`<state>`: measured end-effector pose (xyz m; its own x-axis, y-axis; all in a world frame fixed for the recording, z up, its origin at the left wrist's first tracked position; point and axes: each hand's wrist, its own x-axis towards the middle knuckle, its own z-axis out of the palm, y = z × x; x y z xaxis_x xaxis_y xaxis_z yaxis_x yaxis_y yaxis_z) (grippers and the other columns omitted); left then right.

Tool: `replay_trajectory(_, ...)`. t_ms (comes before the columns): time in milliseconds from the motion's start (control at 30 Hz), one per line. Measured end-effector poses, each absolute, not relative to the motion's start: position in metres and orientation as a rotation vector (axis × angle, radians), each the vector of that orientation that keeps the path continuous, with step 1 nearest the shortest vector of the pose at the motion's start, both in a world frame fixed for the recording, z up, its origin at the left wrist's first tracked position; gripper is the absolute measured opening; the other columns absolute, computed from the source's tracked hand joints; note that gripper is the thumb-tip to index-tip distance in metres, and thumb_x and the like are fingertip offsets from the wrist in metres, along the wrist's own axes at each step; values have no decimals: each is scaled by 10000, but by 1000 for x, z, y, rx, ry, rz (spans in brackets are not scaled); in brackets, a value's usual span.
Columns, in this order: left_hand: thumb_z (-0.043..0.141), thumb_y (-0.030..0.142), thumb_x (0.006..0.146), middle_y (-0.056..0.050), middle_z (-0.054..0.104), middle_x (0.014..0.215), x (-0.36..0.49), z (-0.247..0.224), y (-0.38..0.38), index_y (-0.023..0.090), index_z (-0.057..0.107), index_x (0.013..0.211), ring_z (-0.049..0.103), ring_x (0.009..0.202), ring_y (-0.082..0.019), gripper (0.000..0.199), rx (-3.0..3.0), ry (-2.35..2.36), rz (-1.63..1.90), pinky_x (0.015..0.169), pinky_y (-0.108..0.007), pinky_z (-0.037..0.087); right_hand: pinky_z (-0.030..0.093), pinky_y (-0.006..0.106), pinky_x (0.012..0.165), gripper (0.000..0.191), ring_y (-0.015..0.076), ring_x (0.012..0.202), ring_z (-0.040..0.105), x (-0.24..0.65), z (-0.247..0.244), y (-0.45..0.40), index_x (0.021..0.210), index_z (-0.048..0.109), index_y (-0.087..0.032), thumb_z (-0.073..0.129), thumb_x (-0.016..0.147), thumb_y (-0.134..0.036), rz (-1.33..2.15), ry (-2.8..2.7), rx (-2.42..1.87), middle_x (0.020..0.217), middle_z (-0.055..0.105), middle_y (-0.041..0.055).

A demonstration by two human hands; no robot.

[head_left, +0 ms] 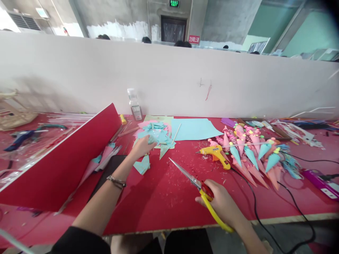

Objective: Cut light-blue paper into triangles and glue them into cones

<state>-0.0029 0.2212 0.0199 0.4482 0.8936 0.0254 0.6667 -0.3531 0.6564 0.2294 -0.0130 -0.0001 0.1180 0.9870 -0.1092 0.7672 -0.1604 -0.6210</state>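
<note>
Head view: white partition (164,79) backs red table (156,201).

Head-worn view, forward and down over red table (156,201) toward white partition (159,77)

"EXIT" on green sign (174,3), probably "卫生间" on red sign (194,39)

I see a red bench (156,201). Near its front edge are scissors (196,183) with yellow-and-red handles; toward its back edge, pale-blue scraps (162,135) and a light-blue sheet (194,129).
</note>
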Motion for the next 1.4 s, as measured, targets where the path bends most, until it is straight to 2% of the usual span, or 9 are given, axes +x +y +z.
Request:
replay_trajectory(133, 444, 441, 769, -5, 591, 532, -3, 1, 195, 164, 544, 615, 563, 520, -152, 333, 2200, 1289, 441, 531, -243, 419, 337, 238, 564, 295, 172, 651, 521, 232, -2, -14, 728, 456, -201, 597, 690, -459, 704, -1685, -2001, 715, 558, 9)
replay_trajectory(300, 430, 467, 794, -100, 610, 1023, -8, -9, 187, 141, 537, 1043, 548, 947, -224, 424, 2329, 1380, 557, 813, -318, 412, 348, 241, 567, 261, 175, 651, 524, 231, -4, -15, 737, 466, -200, 579, 699, -432, 658, -1717, -2007, 714, 558, 15)
replay_trajectory(400, 454, 445, 787, -139, 538, 1155, -28, -3, 186, 135, 529, 1086, 440, 1103, -268, 437, 2414, 1433, 558, 933, -384, 320, 356, 240, 567, 222, 178, 663, 530, 231, -5, -14, 741, 470, -198, 569, 697, -392, 644, -1732, -2004, 735, 568, 26)
replay_trajectory(633, 635, 348, 614, -69, 598, 1062, -68, -1, 164, 253, 597, 1013, 506, 1007, -276, 412, 2539, 1371, 218, 839, -384, 357, 362, 239, 561, 167, 180, 659, 544, 231, -5, -14, 727, 464, -203, 557, 688, -336, 585, -1744, -2018, 744, 584, 35)
replay_trajectory(933, 608, 326, 688, -66, 579, 876, -61, -6, 164, 194, 606, 754, 482, 941, -277, 148, 2628, 1381, 384, 858, -414, 290, 371, 241, 557, 178, 177, 653, 538, 232, -3, -17, 728, 453, -202, 551, 699, -347, 596, -1722, -1975, 725, 571, 25)
replay_trajectory(1033, 529, 323, 766, -52, 576, 793, -55, 1, 163, 188, 547, 683, 507, 882, -244, 160, 2617, 1313, 423, 831, -382, 314, 398, 252, 573, 200, 172, 637, 542, 234, -3, -19, 758, 470, -197, 550, 712, -375, 621, -1687, -1955, 701, 564, 15)
replay_trajectory(1200, 265, 350, 904, 19, 530, 596, -34, 25, 146, 204, 394, 771, 522, 549, -131, 236, 2442, 1181, 489, 570, -237, 380, 444, 320, 767, 381, 235, 928, 559, 238, -8, -22, 1029, 483, -158, 527, 718, -374, 650, -1664, -1907, 1012, 575, 108)
replay_trajectory(1267, 281, 371, 903, 48, 508, 583, -22, 35, 137, 210, 351, 799, 465, 455, -96, 204, 2203, 1059, 602, 498, -210, 358, 436, 336, 816, 485, 251, 1025, 523, 237, -8, -22, 1121, 434, -151, 538, 699, -366, 680, -1685, -1860, 1124, 530, 132)
replay_trajectory(1400, 375, 385, 871, 70, 412, 581, 1, 52, 122, 204, 335, 776, 389, 474, -72, 208, 1841, 905, 843, 478, -192, 327, 434, 352, 826, 572, 263, 1027, 522, 231, -1, -19, 1157, 398, -153, 579, 660, -371, 752, -1720, -1795, 1122, 530, 133)
